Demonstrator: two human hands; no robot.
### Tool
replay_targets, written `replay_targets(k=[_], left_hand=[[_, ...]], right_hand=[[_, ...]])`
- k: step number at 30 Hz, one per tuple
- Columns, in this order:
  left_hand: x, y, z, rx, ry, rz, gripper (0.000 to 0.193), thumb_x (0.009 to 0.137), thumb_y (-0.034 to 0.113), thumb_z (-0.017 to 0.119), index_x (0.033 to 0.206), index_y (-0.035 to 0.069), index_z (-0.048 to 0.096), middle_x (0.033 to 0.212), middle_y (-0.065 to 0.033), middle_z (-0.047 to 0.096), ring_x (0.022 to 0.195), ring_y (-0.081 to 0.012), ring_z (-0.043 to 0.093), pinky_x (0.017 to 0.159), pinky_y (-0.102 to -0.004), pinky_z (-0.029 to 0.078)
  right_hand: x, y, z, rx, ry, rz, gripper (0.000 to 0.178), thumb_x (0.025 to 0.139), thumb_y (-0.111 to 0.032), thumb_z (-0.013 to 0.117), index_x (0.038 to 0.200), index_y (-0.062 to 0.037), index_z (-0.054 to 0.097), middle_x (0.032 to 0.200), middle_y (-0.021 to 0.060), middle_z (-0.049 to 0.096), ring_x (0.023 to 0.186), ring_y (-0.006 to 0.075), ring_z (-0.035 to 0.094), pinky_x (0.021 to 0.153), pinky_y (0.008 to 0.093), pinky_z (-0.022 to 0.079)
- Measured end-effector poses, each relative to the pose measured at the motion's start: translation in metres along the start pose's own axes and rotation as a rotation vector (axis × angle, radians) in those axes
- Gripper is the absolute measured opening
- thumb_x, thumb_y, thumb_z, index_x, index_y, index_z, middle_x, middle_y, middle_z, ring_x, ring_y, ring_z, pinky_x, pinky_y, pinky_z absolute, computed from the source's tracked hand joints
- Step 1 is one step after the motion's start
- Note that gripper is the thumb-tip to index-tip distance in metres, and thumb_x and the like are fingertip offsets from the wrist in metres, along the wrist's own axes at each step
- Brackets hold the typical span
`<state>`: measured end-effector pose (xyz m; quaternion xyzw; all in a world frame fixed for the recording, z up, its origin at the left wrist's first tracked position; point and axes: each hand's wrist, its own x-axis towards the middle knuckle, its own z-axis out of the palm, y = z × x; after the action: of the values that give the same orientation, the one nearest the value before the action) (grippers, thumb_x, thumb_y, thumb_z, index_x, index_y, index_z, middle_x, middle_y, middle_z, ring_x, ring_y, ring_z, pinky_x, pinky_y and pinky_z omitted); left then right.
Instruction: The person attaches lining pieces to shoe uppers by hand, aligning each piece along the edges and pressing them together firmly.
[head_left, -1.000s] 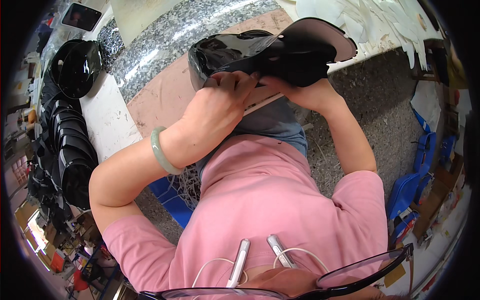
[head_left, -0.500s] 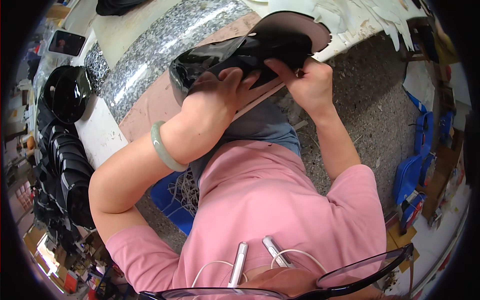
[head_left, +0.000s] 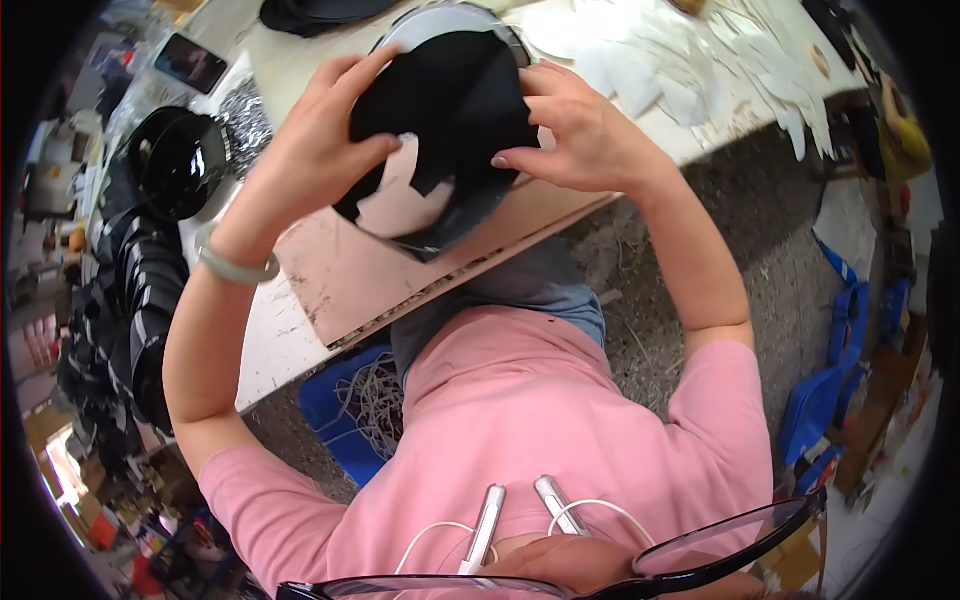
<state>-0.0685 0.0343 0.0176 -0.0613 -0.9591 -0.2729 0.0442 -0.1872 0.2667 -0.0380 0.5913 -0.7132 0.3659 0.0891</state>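
Observation:
A black cap-like piece (head_left: pixel 450 115), with a dark matte face and a glossy curved rim, is between my two hands above the pinkish board (head_left: pixel 360 285). My left hand (head_left: pixel 320 140) grips its left side, thumb toward the middle and fingers at the upper edge. On the right side, my right hand (head_left: pixel 585 130) pinches the edge, its thumb lying on the matte face. A pale pink patch shows at the piece's lower left; I cannot tell whether it is an opening or a reflection. Parts of my right fingers are hidden behind the piece.
Glossy black rounded pieces (head_left: pixel 175 165) are stacked in a long row at the left. A phone (head_left: pixel 190 62) lies at the far left. White scraps (head_left: pixel 660 60) cover the table's back right. A blue container (head_left: pixel 345 400) with pale strips stands below the table edge.
The black piece has been turned so its matte face shows, and moved slightly left. My left hand has moved up and left to its side; my right hand has moved up and left too.

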Motion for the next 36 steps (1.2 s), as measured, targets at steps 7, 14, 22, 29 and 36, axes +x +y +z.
replay_targets(k=[7, 14, 22, 29, 36], left_hand=[[-0.083, -0.029, 0.021, -0.079, -0.046, -0.534, 0.058, 0.073, 0.016, 0.079, 0.122, 0.001, 0.051, 0.124, -0.0134, 0.048, 0.107, -0.0199, 0.053, 0.083, -0.0309, 0.048], [-0.1, -0.036, 0.031, 0.262, 0.078, -0.062, 0.031, 0.064, 0.006, 0.072, 0.094, 0.008, 0.064, 0.128, -0.0147, 0.045, 0.119, -0.0382, 0.04, 0.098, -0.0434, 0.04], [-0.101, -0.055, 0.031, 0.077, -0.09, 0.036, 0.025, 0.07, -0.002, 0.064, 0.093, 0.008, 0.059, 0.131, -0.013, 0.047, 0.127, -0.0346, 0.037, 0.098, -0.0412, 0.042], [-0.105, -0.059, 0.034, 0.005, -0.147, -0.068, 0.035, 0.079, 0.005, 0.065, 0.111, 0.005, 0.051, 0.133, -0.0158, 0.045, 0.132, -0.0326, 0.035, 0.101, -0.0401, 0.04], [-0.092, -0.06, 0.032, -0.178, -0.088, -0.14, 0.044, 0.078, 0.006, 0.067, 0.121, 0.009, 0.054, 0.123, -0.0132, 0.052, 0.128, -0.0298, 0.04, 0.104, -0.0381, 0.037]], right_hand=[[0.037, -0.013, 0.044, 0.208, -0.401, 0.286, 0.043, 0.079, -0.021, 0.07, 0.116, -0.0037, 0.058, 0.096, 0.0155, 0.063, 0.092, 0.032, 0.06, 0.079, 0.0387, 0.047], [0.024, -0.013, 0.061, 0.21, -0.484, 0.005, 0.028, 0.073, -0.005, 0.065, 0.101, -0.008, 0.068, 0.085, 0.0102, 0.058, 0.091, 0.0296, 0.054, 0.083, 0.0368, 0.044], [0.035, -0.025, 0.055, 0.31, -0.567, 0.259, 0.019, 0.068, -0.001, 0.067, 0.087, -0.0058, 0.071, 0.089, 0.007, 0.058, 0.099, 0.0272, 0.053, 0.084, 0.0349, 0.043], [0.035, -0.02, 0.056, 0.235, -0.383, -0.299, 0.017, 0.07, -0.011, 0.075, 0.085, -0.0044, 0.072, 0.094, 0.0072, 0.064, 0.085, 0.0267, 0.06, 0.077, 0.0357, 0.048], [0.066, -0.027, 0.039, 0.179, -0.034, 0.374, 0.025, 0.074, -0.029, 0.076, 0.083, -0.007, 0.071, 0.078, 0.0099, 0.068, 0.067, 0.0209, 0.062, 0.064, 0.0293, 0.049]])
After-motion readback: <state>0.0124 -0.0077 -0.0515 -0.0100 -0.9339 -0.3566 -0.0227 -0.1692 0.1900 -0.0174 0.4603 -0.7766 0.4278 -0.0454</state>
